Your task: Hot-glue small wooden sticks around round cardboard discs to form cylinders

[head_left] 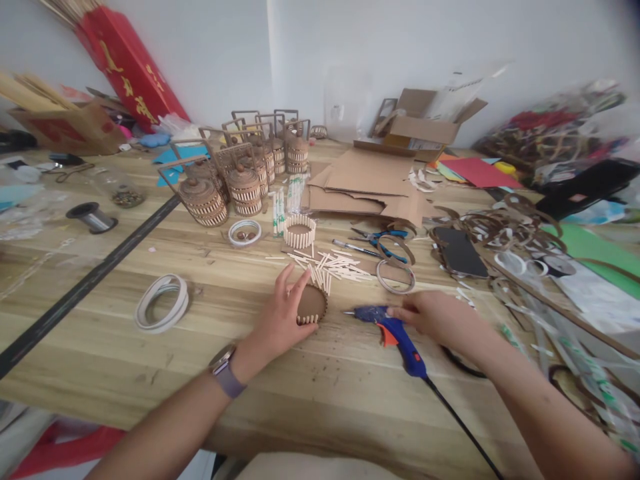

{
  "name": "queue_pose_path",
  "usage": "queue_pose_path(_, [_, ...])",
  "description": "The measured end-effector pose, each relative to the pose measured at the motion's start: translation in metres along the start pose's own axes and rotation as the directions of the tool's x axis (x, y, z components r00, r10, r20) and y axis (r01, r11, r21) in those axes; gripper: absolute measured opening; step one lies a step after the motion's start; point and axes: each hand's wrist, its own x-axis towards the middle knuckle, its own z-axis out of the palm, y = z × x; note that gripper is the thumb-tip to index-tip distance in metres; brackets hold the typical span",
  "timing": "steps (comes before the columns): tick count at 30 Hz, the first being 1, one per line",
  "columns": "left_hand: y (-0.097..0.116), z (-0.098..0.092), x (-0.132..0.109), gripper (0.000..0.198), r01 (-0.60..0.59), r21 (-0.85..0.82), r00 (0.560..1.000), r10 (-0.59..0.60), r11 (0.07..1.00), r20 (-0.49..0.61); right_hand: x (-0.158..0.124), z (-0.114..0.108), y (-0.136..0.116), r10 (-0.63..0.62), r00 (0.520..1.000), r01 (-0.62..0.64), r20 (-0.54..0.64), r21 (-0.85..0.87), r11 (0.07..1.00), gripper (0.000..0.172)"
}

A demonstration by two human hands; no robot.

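Observation:
My left hand, with a watch at the wrist, has its fingers spread around the left side of a round brown cardboard base. Short sticks stand along the base's near edge. My right hand touches the upper back part of a blue glue gun with an orange trigger, its fingertips closed on the body. The gun lies on the table with its nozzle pointing left toward the base. Loose wooden sticks are scattered just beyond the base, and a finished stick ring stands behind them.
Several small lidded baskets with handles stand at the back left. Pliers, a pen and cardboard sheets lie beyond the sticks. A white tape roll is at the left. Brown strips and a phone-like black slab lie right.

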Motion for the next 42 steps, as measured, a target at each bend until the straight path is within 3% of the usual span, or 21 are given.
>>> queue_pose_path(3, [0.0,0.0,0.0,0.111,0.008,0.001,1.0,-0.008,1.0,0.001,0.024,-0.006,-0.016,-0.107,0.983,0.099,-0.146,-0.059,0.993,0.022])
queue_pose_path(5, [0.0,0.0,0.0,0.112,0.012,0.005,1.0,-0.012,1.0,0.004,0.041,-0.007,-0.028,-0.148,0.973,0.135,-0.179,-0.081,0.988,0.021])
queue_pose_path(11, [0.0,0.0,0.001,0.113,0.008,-0.001,1.0,-0.008,1.0,0.004,0.076,-0.006,-0.053,-0.174,0.969,0.145,-0.177,-0.163,0.976,0.027])
queue_pose_path(22, [0.0,-0.002,0.001,0.11,-0.006,-0.027,1.0,0.007,1.0,0.01,0.09,-0.002,-0.058,-0.251,0.955,0.215,-0.159,-0.212,0.953,0.025])
queue_pose_path(26, [0.0,-0.003,0.001,0.108,0.006,-0.028,1.0,-0.005,1.0,0.019,0.086,-0.01,-0.054,-0.259,0.949,0.241,-0.179,-0.119,0.963,0.021])
queue_pose_path(31, [0.0,-0.002,0.002,0.11,-0.005,-0.007,1.0,0.005,1.0,0.013,0.05,-0.014,-0.058,-0.312,0.921,0.344,-0.233,0.115,0.932,0.021])
queue_pose_path(34, [-0.001,0.0,0.002,0.111,-0.018,0.0,1.0,0.018,1.0,0.006,0.027,-0.003,-0.068,-0.372,0.902,0.43,-0.218,0.513,0.743,0.01])
queue_pose_path(36, [-0.003,0.002,0.002,0.111,-0.022,0.003,1.0,0.022,1.0,-0.001,0.018,0.007,-0.075,-0.397,0.896,0.426,-0.197,0.627,0.652,0.008])
queue_pose_path(42, [-0.005,0.003,0.002,0.108,-0.038,-0.002,0.999,0.037,0.999,-0.018,0.018,0.027,-0.087,-0.439,0.87,0.475,-0.225,0.621,0.623,0.01])
